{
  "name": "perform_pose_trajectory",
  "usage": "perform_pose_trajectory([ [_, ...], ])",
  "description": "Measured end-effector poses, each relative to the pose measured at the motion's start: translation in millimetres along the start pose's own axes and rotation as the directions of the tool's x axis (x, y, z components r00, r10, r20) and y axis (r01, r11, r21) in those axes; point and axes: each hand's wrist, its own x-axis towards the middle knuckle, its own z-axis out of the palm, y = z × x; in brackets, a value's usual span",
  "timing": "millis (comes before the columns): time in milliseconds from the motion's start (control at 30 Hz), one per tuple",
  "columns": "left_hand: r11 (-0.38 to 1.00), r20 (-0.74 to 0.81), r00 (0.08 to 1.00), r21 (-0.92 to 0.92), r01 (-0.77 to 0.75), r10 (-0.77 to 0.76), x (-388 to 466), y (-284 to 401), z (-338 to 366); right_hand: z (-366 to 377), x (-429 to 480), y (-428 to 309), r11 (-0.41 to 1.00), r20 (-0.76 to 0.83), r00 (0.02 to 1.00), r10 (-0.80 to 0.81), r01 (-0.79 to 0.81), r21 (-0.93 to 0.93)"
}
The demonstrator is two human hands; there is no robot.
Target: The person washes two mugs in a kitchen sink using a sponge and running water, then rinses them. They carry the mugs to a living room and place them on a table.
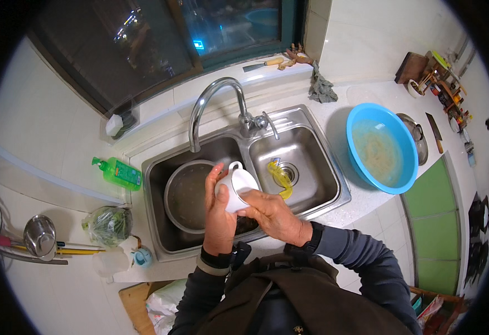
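Observation:
A white cup with a small loop handle [235, 188] is held above the divider of a double stainless steel sink [345, 197]. My left hand [220, 217] wraps around its left side, thumb along the wall. At its right, my right hand [276, 215] grips the rim, with the fingertips at the mouth. Below, a round metal basin of cloudy water [186, 197] sits in the left bowl, and something dark lies beside it, partly hidden by my hands. A yellow plastic item [281, 180] lies by the drain of the right bowl. The chrome faucet [217, 83] arches over the left bowl.
Right of the sink stands a blue plastic basin of cloudy water [351, 155], with a metal lid [422, 146] and a cleaver [433, 127] beyond. A green soap bottle [121, 173] and bagged greens [109, 226] are at left. A wooden-handled knife [271, 62] lies on the sill.

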Motion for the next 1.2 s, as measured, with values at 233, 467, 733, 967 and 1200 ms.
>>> perform_pose_trajectory([
  [233,0.946,0.010,0.950,0.095,0.309,-0.311,-4,17,-13,-23,3,19,0.789,0.370,0.870,-0.325,0.465,-0.400],
  [467,0.999,0.099,0.995,0.036,-0.026,0.022,-5,4,-3,10,11,9,0.977,-0.050,0.978,-0.201,0.197,-0.076],
  [733,0.937,0.066,0.954,0.217,0.272,-0.293,-10,7,-16,-40,14,24,0.772,0.427,0.861,-0.275,0.463,-0.436],
  [967,0.978,0.016,0.989,0.157,0.140,-0.144,-16,21,2,6,6,4,0.938,0.292,0.956,-0.029,-0.075,0.339],
  [1200,0.867,-0.010,0.867,-0.033,0.497,-0.497,-19,23,-8,-51,8,25,0.836,0.590,0.758,-0.279,0.494,-0.238],
])
